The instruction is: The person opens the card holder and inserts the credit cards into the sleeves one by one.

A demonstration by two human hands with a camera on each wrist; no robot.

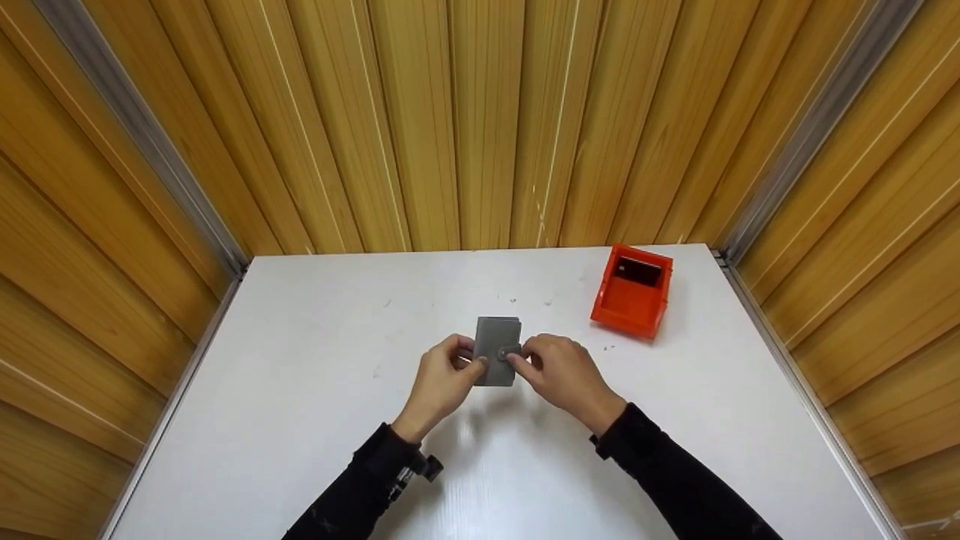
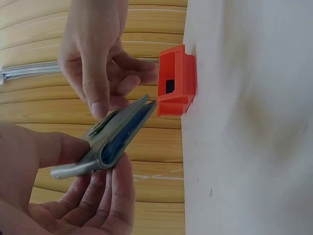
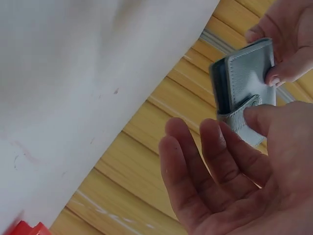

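Observation:
A small grey card wallet [image 1: 493, 334] is held upright above the table, closed by a strap with a round snap [image 3: 254, 103]. My left hand [image 1: 442, 379] pinches its left edge, thumb on the front and fingers behind. At the opposite side, my right hand [image 1: 566, 375] has its thumb on the strap and its index finger at the wallet's edge. The remaining right fingers are loosely bent, apart from the wallet in the right wrist view. Blue shows between the covers of the wallet [image 2: 124, 132] in the left wrist view.
A red plastic bin [image 1: 630, 300] stands at the back right of the white table [image 1: 322, 337], with a dark rectangle at its far end. Wood-patterned panels [image 1: 480, 127] rise behind and at both sides. Small marks dot the tabletop.

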